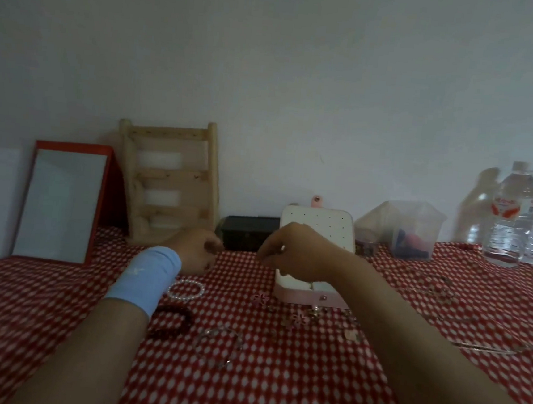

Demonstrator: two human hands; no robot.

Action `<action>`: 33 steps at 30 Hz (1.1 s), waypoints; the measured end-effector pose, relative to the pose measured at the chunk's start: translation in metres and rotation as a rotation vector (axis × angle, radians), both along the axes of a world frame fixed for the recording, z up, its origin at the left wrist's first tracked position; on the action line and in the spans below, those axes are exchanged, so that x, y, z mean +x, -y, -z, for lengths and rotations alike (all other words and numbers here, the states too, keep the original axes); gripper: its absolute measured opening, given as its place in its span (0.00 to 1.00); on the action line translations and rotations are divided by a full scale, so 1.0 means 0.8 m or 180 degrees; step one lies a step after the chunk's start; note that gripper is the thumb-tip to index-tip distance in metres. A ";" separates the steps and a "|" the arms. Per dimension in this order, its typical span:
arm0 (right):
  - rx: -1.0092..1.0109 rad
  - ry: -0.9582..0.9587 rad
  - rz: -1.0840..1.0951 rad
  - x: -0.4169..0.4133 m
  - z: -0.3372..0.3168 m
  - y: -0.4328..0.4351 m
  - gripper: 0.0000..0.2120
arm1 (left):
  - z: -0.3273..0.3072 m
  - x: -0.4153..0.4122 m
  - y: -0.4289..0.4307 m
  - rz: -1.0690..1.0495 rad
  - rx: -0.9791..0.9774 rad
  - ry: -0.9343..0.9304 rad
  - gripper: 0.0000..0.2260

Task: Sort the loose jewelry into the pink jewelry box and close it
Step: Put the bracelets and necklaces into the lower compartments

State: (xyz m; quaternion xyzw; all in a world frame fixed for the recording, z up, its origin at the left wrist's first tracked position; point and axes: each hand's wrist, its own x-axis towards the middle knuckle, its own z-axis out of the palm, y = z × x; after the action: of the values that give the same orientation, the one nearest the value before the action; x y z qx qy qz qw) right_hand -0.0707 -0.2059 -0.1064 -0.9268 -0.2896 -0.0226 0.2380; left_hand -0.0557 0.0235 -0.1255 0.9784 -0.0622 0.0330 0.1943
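The pink jewelry box point(334, 299) stands open on the red checked cloth, its white perforated lid point(327, 226) upright behind it. My right hand point(293, 252) hovers over the box's left side, fingertips pinched together on something too small to make out. My left hand point(198, 250), with a light blue wristband, is held up to the left of it with curled fingers that seem to hold a small dark item. Loose jewelry lies in front: a white bead bracelet point(186, 289), a dark red bead bracelet point(172, 321), a thin chain bracelet point(219, 342), and pink flower pieces point(260, 299) point(300, 319).
A red-framed mirror point(60, 203) and a wooden ladder rack point(170, 180) lean on the wall at the back left. A black box point(249, 232) sits behind my hands. A clear plastic container point(407, 230) and two water bottles point(512, 217) stand at the back right. Chains point(438, 291) lie on the right.
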 end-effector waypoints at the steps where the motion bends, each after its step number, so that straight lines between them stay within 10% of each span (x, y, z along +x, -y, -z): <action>1: -0.0077 -0.0049 -0.0064 0.002 0.001 -0.018 0.09 | 0.003 -0.001 -0.014 -0.0152 0.0031 -0.0027 0.14; 16: -0.1788 -0.0232 0.0166 0.067 0.054 -0.161 0.25 | 0.035 0.022 -0.064 -0.0341 0.0431 -0.0322 0.12; 33: 0.1219 -0.0366 0.0226 0.031 0.014 -0.022 0.06 | -0.001 -0.002 0.018 0.0280 -0.1335 -0.0155 0.04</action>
State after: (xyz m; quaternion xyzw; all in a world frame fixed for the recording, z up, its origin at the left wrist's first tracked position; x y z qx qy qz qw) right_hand -0.0457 -0.1882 -0.1175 -0.8740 -0.2330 -0.0326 0.4251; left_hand -0.0572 0.0093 -0.1244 0.9134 -0.0919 0.0131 0.3963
